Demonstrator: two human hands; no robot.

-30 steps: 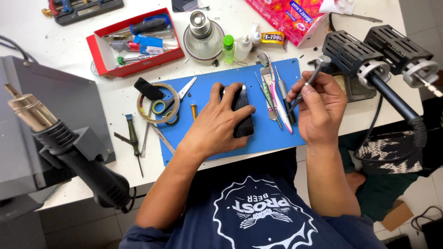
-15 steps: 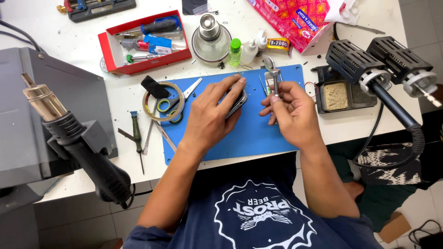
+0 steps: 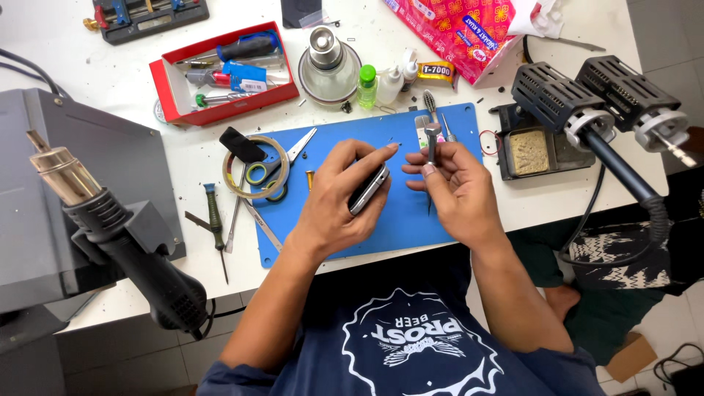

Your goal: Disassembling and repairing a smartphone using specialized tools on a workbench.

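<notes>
At the far left a grey box [image 3: 66,213] is cut off by the frame edge, and a hot-air gun [image 3: 110,235] stands in front of it, hiding part of its face. At the top edge a dark jig [image 3: 147,13] shows only in part. The red tray [image 3: 224,73] holds a blue-handled tool, a silver pen-like tool and small packets, piled so that they are hard to tell apart. Just beside it, on the blue mat [image 3: 411,220], a tape roll [image 3: 257,176] lies over scissors [image 3: 282,165].

The left hand [image 3: 337,198] is closed round a phone [image 3: 368,188], held edge-up above the mat's middle; the fingers cover most of it, so its face cannot be seen. The right hand [image 3: 455,191] pinches tweezers [image 3: 431,147] between thumb and fingertips, tip down, just beside the phone; whether the tip touches it cannot be told.

Behind the hands stand a round metal pot [image 3: 328,62], a green-capped bottle [image 3: 367,86] and a white bottle [image 3: 390,84]. A red tissue pack [image 3: 469,33] is cut off at the top. To the right a black holder [image 3: 543,150] contains a tan sponge, with two black stands [image 3: 594,99] beside it.
</notes>
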